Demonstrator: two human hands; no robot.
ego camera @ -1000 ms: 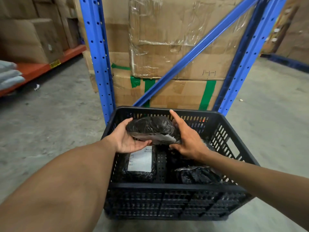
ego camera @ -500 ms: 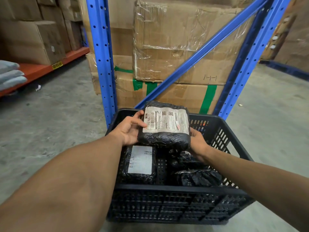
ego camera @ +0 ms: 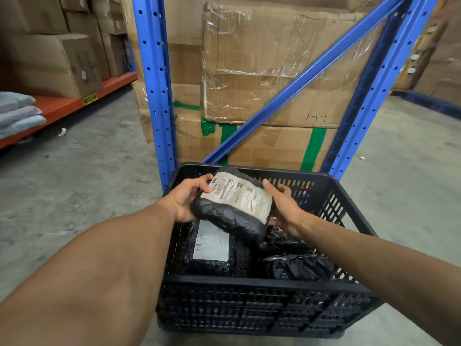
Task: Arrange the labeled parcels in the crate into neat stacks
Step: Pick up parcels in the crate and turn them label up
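A black plastic crate [ego camera: 269,287] stands on the concrete floor in front of me. Over its middle I hold a black-wrapped parcel [ego camera: 234,216] with a white shipping label facing up, tilted down towards the right. My left hand [ego camera: 188,201] grips its left end and my right hand [ego camera: 283,208] grips its right end. Below it, on the left of the crate floor, lies another black parcel [ego camera: 212,248] with its white label up. Two crumpled black parcels [ego camera: 296,265] sit on the right side without visible labels.
Blue rack uprights [ego camera: 156,91] and a diagonal brace [ego camera: 294,83] rise just behind the crate, with taped cardboard boxes [ego camera: 262,71] stacked behind them. An orange shelf [ego camera: 62,106] with boxes and folded grey items runs along the left. Bare concrete floor lies on both sides.
The parcel was turned from label down to label up, lifted, then lowered and tilted over the crate. Both hands kept hold of it.
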